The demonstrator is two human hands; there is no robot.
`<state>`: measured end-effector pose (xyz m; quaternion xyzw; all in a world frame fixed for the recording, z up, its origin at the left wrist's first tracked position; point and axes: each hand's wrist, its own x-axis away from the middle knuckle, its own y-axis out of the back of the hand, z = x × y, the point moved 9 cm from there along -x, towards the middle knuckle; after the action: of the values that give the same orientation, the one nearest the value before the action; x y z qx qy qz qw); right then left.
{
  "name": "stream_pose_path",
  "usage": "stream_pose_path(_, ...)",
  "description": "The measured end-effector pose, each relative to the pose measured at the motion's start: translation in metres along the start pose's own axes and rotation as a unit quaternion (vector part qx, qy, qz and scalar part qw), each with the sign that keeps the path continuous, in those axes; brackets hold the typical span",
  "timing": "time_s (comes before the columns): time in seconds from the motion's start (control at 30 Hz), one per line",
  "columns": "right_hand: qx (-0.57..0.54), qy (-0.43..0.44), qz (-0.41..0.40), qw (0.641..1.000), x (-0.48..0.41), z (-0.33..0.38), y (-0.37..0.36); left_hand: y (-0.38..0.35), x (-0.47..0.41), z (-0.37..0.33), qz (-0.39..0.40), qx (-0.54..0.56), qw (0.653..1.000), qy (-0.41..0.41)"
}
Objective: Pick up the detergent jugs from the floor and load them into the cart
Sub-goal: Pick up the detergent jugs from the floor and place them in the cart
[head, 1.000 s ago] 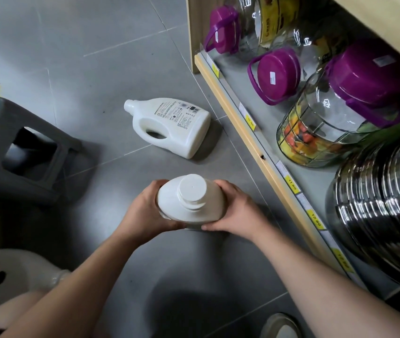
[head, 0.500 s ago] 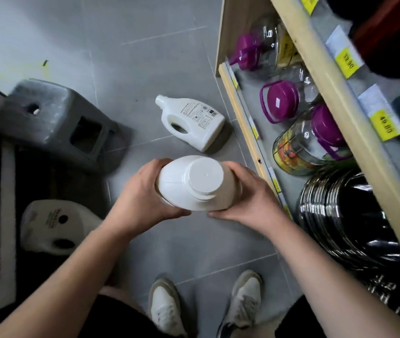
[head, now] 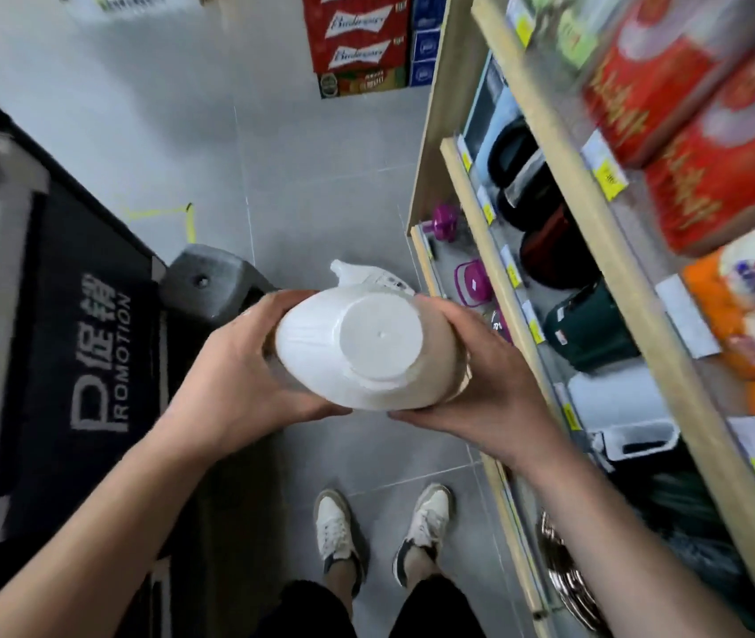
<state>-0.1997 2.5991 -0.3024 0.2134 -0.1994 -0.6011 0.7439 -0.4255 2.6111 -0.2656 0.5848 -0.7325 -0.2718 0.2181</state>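
A white detergent jug (head: 366,356) is held in the air above the floor (head: 311,177), with its cap turned to the camera. It is gripped from both sides: the left hand (head: 237,366) is curled round its left side and the right hand (head: 481,384) round its right side, thumbs at the near side. A second jug (head: 366,276) is seen lying on the floor behind it, mostly hidden, close to the bottom edge of the shelf unit (head: 472,214) on the right. A grey stool (head: 210,283) stands near it on the left, beside a black panel marked PROMOTION (head: 90,343). Bare floor is seen between panel and shelves, up to the beer cartons (head: 357,39) at the far edge.
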Motion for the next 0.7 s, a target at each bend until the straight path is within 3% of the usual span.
stream_pose_path(0.3,-0.014,0.050,-0.048,0.997,0.040,0.129,0.057,0.094,0.042,-0.086,-0.024,0.060,0.997,-0.051)
stream_pose_path(0.7,-0.019,0.071,-0.032,0.997,0.032,0.180,0.050,0.139,0.059,-0.086,-0.068,0.110,0.988,-0.079)
